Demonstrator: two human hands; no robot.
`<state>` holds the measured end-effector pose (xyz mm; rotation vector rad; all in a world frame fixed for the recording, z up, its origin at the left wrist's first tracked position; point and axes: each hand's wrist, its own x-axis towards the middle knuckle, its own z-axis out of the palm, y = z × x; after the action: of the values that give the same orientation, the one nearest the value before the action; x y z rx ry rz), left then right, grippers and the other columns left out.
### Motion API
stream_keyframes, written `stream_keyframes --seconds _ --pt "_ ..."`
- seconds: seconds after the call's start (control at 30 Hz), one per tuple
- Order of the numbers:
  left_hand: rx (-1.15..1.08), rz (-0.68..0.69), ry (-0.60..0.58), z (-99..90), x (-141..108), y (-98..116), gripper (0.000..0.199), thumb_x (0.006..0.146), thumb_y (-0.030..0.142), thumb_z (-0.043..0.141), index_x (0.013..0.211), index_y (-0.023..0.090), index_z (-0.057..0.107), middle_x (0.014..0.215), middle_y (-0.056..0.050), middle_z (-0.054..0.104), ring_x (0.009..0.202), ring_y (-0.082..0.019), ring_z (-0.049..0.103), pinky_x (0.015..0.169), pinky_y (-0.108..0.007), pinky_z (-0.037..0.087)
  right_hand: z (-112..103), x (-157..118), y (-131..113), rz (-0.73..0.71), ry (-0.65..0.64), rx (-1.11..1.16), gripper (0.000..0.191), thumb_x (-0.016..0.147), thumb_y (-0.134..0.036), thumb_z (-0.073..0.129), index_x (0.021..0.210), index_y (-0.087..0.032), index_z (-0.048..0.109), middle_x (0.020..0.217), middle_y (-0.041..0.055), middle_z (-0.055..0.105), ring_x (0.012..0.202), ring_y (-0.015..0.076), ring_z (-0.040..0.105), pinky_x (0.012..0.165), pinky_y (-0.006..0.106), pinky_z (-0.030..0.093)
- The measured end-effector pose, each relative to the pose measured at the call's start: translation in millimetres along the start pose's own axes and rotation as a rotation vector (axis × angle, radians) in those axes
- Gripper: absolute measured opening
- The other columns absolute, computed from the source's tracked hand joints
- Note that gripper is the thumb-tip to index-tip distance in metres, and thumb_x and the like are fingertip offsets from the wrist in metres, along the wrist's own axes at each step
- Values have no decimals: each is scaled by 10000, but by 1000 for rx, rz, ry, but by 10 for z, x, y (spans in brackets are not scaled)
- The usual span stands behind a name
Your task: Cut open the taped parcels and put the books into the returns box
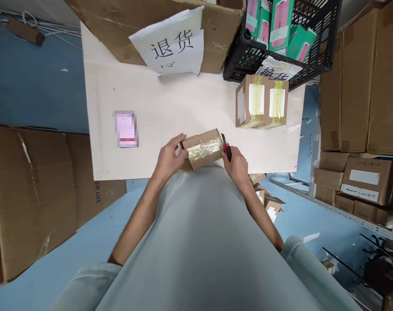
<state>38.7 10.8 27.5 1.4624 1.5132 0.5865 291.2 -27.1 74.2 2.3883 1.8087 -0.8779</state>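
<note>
A small brown cardboard box (204, 149) with shiny clear tape along its face is held tilted at the table's front edge, close to my body. My left hand (171, 156) grips its left end, thumb near the tape and fingers at the far corner. My right hand (235, 166) is closed around a red and black utility knife (227, 149) beside the box's right end. The knife's tip points away from me. Whether those fingers also touch the box cannot be made out.
On the white table (151, 103) are a blurred pink item (126, 129) at left and taped boxes (262, 102) at right. Behind stand a large carton (118, 32) and a black crate (248, 56) of green-pink packages. Cartons (360, 181) fill shelving at right; another carton (50, 185) is left.
</note>
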Motion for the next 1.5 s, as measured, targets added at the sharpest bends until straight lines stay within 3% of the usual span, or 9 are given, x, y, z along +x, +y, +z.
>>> stream_keyframes --seconds 0.1,0.17,0.33,0.53,0.73,0.87,1.17,1.33,1.5 --pt "136 234 9 141 -13 286 514 1047 227 494 1537 257 643 1744 -64 503 1710 -318 297 1390 -623 272 -111 -69 -13 4 10 11 413 1167 -405 357 1418 -192 607 1297 158 766 1110 318 740 925 389 551" --pt "201 359 -69 318 11 425 464 1087 249 463 1509 272 656 1711 -65 544 1726 -332 247 1400 -685 175 -191 -115 -36 3 13 -10 468 1167 -362 320 1543 -198 545 1343 145 767 1118 309 747 953 401 563" --pt "262 441 -138 703 120 391 453 1094 261 469 1509 280 649 1678 -101 575 1738 -387 166 1370 -791 22 -334 -195 -156 -24 -71 -157 600 1159 -327 334 1752 -236 350 1367 138 770 1114 310 763 980 415 583" --pt "236 449 -130 774 124 239 451 1116 293 455 1526 282 643 1666 -103 589 1737 -393 167 1366 -793 15 -356 -183 -397 -4 -152 -335 618 1158 -267 371 1773 -221 320 1283 172 771 1073 313 782 978 425 593" --pt "170 422 -161 784 95 282 493 1102 305 476 1575 298 615 1690 -102 567 1746 -381 110 1371 -769 -23 -234 -70 -808 61 -125 -472 677 1109 -152 401 1771 -118 261 1250 267 752 1077 313 801 927 414 631" --pt "125 407 -151 784 87 315 508 1105 297 474 1595 323 605 1707 -93 547 1741 -377 153 1379 -744 -33 -186 -21 -967 51 -112 -523 663 1087 -177 477 1730 -85 343 1187 300 772 1073 336 812 866 405 654" --pt "111 548 -195 927 56 357 439 1066 159 483 1375 310 755 1647 -79 616 1686 -331 357 1390 -742 4 -146 -358 -734 237 -86 -543 500 1055 -57 389 1520 -59 573 1176 268 805 1152 302 806 939 372 622" --pt "135 515 -175 916 111 278 488 1041 109 472 1380 316 755 1678 -78 582 1698 -323 327 1395 -723 -12 -51 -570 -575 326 -271 -466 416 1024 -90 469 1369 -101 701 1280 247 796 1231 308 778 993 379 594" --pt "190 524 -197 864 98 253 492 1032 108 482 1407 302 735 1725 -86 522 1708 -332 296 1390 -728 -11 -107 -787 -503 253 -175 -367 518 1098 -217 433 1600 -145 538 1166 183 833 1103 319 802 941 395 573"
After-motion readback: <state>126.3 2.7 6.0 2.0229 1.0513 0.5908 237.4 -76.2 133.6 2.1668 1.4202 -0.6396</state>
